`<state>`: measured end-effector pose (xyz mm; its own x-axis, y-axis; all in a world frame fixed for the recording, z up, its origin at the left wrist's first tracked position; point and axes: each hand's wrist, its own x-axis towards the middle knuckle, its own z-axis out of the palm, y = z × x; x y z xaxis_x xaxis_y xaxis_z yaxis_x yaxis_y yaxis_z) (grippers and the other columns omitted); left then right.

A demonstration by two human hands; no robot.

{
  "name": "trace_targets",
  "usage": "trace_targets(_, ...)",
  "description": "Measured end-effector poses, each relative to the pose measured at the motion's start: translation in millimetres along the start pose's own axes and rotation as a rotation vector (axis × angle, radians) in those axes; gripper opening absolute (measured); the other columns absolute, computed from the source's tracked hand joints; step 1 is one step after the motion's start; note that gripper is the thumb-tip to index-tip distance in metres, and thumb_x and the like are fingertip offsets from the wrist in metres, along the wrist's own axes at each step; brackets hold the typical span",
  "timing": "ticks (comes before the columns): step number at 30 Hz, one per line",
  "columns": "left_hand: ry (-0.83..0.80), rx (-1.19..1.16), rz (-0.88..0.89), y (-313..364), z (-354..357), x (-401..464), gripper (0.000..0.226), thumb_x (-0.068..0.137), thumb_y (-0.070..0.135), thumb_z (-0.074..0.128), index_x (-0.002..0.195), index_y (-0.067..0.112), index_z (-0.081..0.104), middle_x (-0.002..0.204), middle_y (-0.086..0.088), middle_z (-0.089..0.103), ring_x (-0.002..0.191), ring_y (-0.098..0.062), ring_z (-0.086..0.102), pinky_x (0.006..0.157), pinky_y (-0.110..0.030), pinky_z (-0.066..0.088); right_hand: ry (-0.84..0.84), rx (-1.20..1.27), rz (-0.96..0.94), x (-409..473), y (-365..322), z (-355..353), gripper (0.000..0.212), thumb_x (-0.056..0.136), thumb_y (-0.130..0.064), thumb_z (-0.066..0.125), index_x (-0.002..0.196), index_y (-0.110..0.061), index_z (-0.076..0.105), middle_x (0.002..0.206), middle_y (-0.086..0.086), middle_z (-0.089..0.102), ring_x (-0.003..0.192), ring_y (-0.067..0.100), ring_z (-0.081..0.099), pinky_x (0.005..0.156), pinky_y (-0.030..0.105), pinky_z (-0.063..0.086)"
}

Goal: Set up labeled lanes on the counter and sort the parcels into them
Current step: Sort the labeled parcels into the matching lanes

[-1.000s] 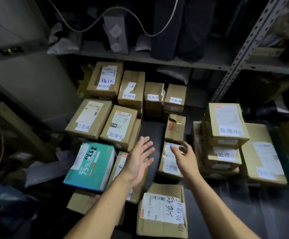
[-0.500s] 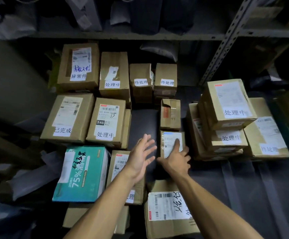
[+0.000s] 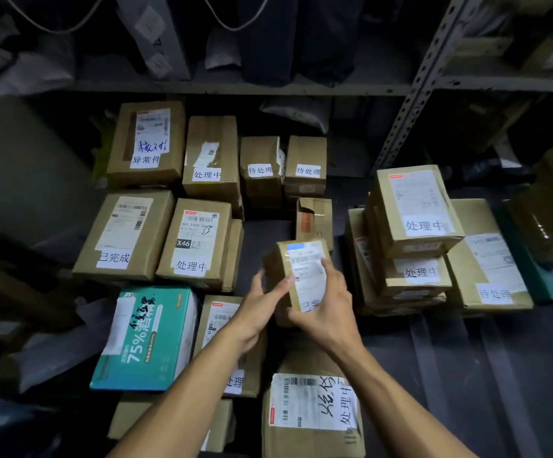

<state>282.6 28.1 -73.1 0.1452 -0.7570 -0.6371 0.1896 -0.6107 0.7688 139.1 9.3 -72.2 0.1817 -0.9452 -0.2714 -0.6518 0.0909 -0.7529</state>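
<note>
Both your left hand (image 3: 261, 312) and right hand (image 3: 326, 312) grip a small brown labelled carton (image 3: 296, 266) beside the teal box (image 3: 146, 338); most tagged parcels look unsorted.

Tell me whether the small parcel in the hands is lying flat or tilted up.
Tilted up. The small parcel has its far end raised toward the camera, gripped by the left hand and right hand.

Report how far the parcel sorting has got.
Done: most boxes carry status slips, like the tall stack at right. In hand: left hand and right hand grip a small labelled box. Left: placing it, and the slipless torn box behind.
</note>
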Motion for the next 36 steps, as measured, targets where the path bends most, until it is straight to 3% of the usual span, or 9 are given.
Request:
trace_targets(2, 0.031, -0.125, 0.076, 0, 5, -4, 0.113, 0.057, 0.056, 0.085, 0.15, 0.03, 0.025, 0.128, 0.003, 0.065, 0.116, -0.017, 0.063, 0.101, -0.04, 0.05, 0.016, 0.031, -0.082, -8, -10, -7, 0.111, 0.056, -0.052, 0.073, 0.151, -0.033, 0.02, 0.147, -0.009, 0.033, 0.131, 0.021, 0.038, 0.108, 0.044, 0.038)
trace_targets(7, 0.157, -0.165, 0.268, 10, 14, -23, 0.074, 0.076, 0.028, 0.081, 0.141, 0.021, 0.045, 0.122, 0.0, 0.069, 0.111, -0.017, 0.068, 0.088, -0.035, 0.057, -0.036, 0.114, -0.238, -20, -12, -37, 0.106, 0.068, -0.049, 0.082, 0.151, -0.04, 0.017, 0.151, -0.013, 0.032, 0.137, 0.01, 0.035, 0.114, 0.039, 0.034)
trace_targets(10, 0.128, -0.231, 0.307, 18, 16, -38, 0.057, 0.084, 0.018, 0.072, 0.137, 0.018, 0.05, 0.121, -0.005, 0.071, 0.104, -0.016, 0.071, 0.073, -0.025, 0.059, -0.064, 0.448, -0.137, -27, 4, -70, 0.094, 0.071, -0.049, 0.085, 0.145, -0.045, 0.027, 0.142, -0.022, 0.043, 0.13, -0.008, 0.042, 0.11, 0.028, 0.04)
trace_targets(13, 0.104, -0.263, 0.311, 25, 30, -52, 0.06, 0.075, 0.031, 0.07, 0.132, 0.019, 0.055, 0.116, -0.005, 0.073, 0.098, -0.015, 0.073, 0.067, -0.023, 0.057, -0.065, 0.661, 0.037, -40, 21, -88, 0.096, 0.06, -0.064, 0.081, 0.141, -0.045, 0.034, 0.147, -0.008, 0.046, 0.127, 0.002, 0.05, 0.098, 0.025, 0.047)
trace_targets(19, 0.031, -0.251, 0.285, 42, 88, -71, 0.058, 0.075, 0.037, 0.074, 0.129, 0.021, 0.057, 0.113, -0.005, 0.074, 0.106, -0.027, 0.07, 0.089, -0.048, 0.054, -0.237, 1.102, 0.22, -76, 38, -102, 0.111, 0.04, -0.071, 0.087, 0.137, -0.033, 0.048, 0.131, -0.002, 0.067, 0.115, 0.017, 0.067, 0.074, 0.03, 0.056)
trace_targets(23, -0.086, -0.229, 0.287, 50, 139, -81, 0.049, 0.076, 0.033, 0.068, 0.123, 0.022, 0.06, 0.112, -0.005, 0.075, 0.104, -0.026, 0.071, 0.082, -0.041, 0.058, -0.017, 1.24, 0.226, -86, 47, -119, 0.103, 0.033, -0.057, 0.094, 0.123, -0.02, 0.061, 0.117, 0.006, 0.074, 0.103, 0.02, 0.071, 0.073, 0.03, 0.057)
trace_targets(28, -0.211, -0.19, 0.259, 52, 202, -88, 0.044, 0.084, 0.027, 0.065, 0.127, 0.02, 0.057, 0.118, -0.008, 0.072, 0.103, -0.024, 0.072, 0.064, -0.032, 0.06, 0.182, 1.343, 0.222, -101, 74, -159, 0.075, 0.058, -0.036, 0.078, 0.125, -0.008, 0.06, 0.113, 0.014, 0.074, 0.096, 0.023, 0.073, 0.072, 0.032, 0.058)
trace_targets(33, -0.325, -0.135, 0.267, 50, 265, -93, 0.046, 0.082, 0.025, 0.065, 0.127, 0.023, 0.055, 0.116, -0.003, 0.074, 0.101, -0.022, 0.073, 0.072, -0.037, 0.062, 0.258, 1.354, 0.205, -118, 99, -212, 0.053, 0.074, -0.028, 0.083, 0.12, -0.013, 0.062, 0.106, 0.01, 0.077, 0.088, 0.019, 0.075, 0.068, 0.029, 0.057)
trace_targets(36, -0.379, -0.109, 0.258, 45, 305, -97, 0.052, 0.08, 0.028, 0.067, 0.129, 0.024, 0.053, 0.114, -0.002, 0.074, 0.1, -0.021, 0.073, 0.073, -0.038, 0.062, 0.37, 1.346, 0.218, -123, 123, -239, 0.067, 0.068, -0.033, 0.087, 0.124, -0.006, 0.063, 0.111, 0.014, 0.075, 0.101, 0.026, 0.073, 0.078, 0.031, 0.06)
